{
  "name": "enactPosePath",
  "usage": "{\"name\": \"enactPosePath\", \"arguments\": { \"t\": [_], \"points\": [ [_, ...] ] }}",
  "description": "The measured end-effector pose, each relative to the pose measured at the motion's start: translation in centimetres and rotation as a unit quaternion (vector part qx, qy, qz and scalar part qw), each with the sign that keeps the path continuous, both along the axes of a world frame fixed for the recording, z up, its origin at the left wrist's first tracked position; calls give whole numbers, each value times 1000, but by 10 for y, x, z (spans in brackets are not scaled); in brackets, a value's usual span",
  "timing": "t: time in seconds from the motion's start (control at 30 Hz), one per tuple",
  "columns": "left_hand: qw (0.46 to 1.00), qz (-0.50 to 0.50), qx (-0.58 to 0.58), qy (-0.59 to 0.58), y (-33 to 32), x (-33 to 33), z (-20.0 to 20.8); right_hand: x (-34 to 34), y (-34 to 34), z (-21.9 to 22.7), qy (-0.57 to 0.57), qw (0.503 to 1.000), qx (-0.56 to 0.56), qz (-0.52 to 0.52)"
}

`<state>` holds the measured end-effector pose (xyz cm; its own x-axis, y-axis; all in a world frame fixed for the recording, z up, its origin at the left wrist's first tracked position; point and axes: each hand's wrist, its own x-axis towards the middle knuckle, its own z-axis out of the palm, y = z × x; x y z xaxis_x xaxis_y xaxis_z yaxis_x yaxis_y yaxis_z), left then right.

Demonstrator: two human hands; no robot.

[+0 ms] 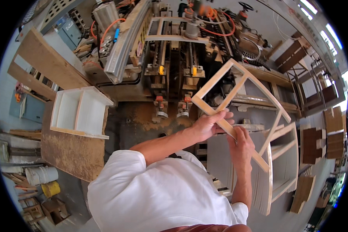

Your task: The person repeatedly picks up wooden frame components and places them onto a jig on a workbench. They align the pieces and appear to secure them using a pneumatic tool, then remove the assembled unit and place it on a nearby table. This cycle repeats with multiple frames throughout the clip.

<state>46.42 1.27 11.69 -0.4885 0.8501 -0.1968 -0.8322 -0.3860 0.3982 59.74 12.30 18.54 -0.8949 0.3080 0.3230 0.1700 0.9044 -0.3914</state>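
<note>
Both hands grip wooden frame [236, 104]: left hand [208, 124], right hand [241, 147], fingers clamped on lower rail, above frame stack [284, 162].

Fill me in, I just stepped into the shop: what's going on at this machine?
A person in a white shirt holds a curved wooden frame in both hands, left hand and right hand gripping its lower rail. It is lifted, tilted, in front of a woodworking machine. A stack of similar frames stands to the right, and a white wooden box sits on the left.
</note>
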Motion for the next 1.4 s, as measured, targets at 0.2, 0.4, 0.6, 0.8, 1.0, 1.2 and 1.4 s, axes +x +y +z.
{"name": "enactPosePath", "arguments": {
  "t": [0.2, 0.4, 0.6, 0.8, 1.0, 1.2, 1.4],
  "points": [
    [994, 92, 52, 9, -82, -101, -44, -88, -6, -14, -59, 988, -31, 140],
    [994, 102, 43, -13, -127, -169, -72, -180, -28, -56, -20, 979, -22, 202],
    [991, 134, 32, 1, -150, -217, -100, -240, -43, -85, 11, 971, -1, 238],
    [987, 157, 31, 4, -156, -248, -110, -281, -49, -90, 26, 969, 15, 243],
    [981, 195, 0, -11, -158, -260, -108, -309, -43, -105, 40, 964, 17, 261],
    [979, 201, -2, -21, -158, -257, -107, -309, -40, -111, 41, 966, 6, 256],
    [978, 208, 2, -9, -156, -258, -111, -315, -35, -107, 19, 963, 7, 270]
  ]
}}
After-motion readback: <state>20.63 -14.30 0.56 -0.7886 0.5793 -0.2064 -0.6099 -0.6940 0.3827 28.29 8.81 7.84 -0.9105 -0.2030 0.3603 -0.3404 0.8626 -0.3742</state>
